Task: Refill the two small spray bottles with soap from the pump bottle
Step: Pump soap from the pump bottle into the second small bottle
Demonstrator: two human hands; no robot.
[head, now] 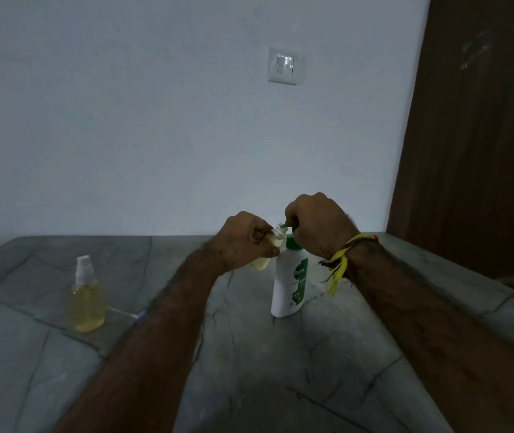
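Observation:
A white pump bottle [288, 285] with a green label and green pump stands upright on the grey stone counter [249, 354]. My right hand [318, 226] is closed over its pump head from above. My left hand [243, 239] holds a small open spray bottle [265, 254] with yellowish liquid, tilted, its neck right at the pump's green nozzle. A second small spray bottle [88, 296], with its white sprayer on and filled with yellow liquid, stands upright at the left of the counter.
A thin white tube with a blue tip [127, 313] lies on the counter just right of the capped spray bottle. A wall with a light switch [283, 65] rises behind the counter. A brown door [474, 135] stands at the right.

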